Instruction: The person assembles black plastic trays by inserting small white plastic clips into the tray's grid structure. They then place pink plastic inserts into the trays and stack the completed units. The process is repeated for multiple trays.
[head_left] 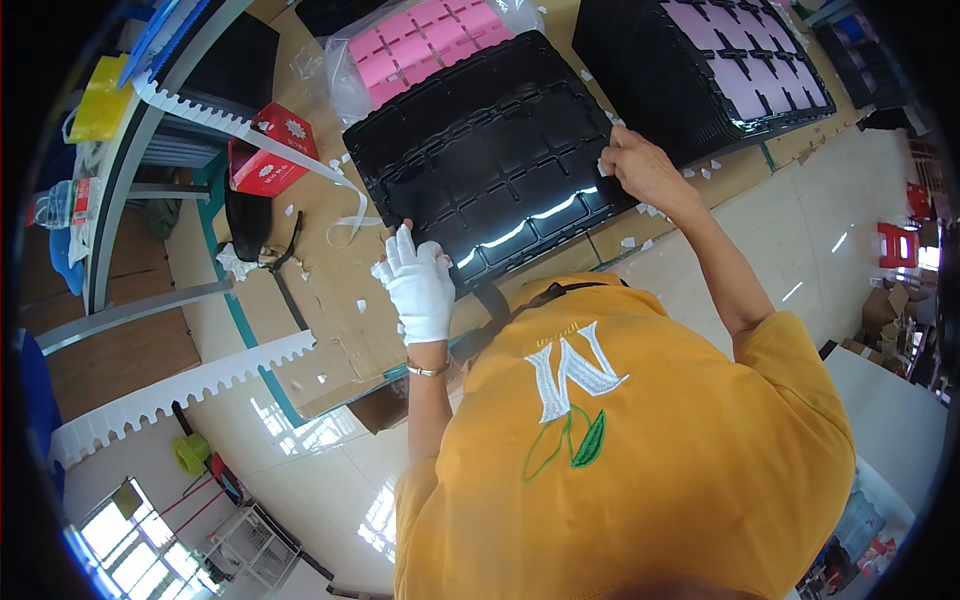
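Note:
A glossy black moulded tray (pixel 480 150) with cross-shaped compartments lies on a cardboard-covered table (pixel 330 300). My left hand (pixel 420 285), in a white glove, grips the tray's near left corner. My right hand (pixel 640 165) is bare and pinches the tray's right edge, with a small white scrap at its fingertips. A gold bracelet sits on my left wrist. My yellow shirt fills the lower right of the view.
Pink foam pieces in a clear bag (pixel 420 45) lie behind the tray. A second black tray with lilac inserts (pixel 740 60) sits at the back right. A red box (pixel 265 150), white toothed strips (pixel 200 110) and small white scraps lie on the left.

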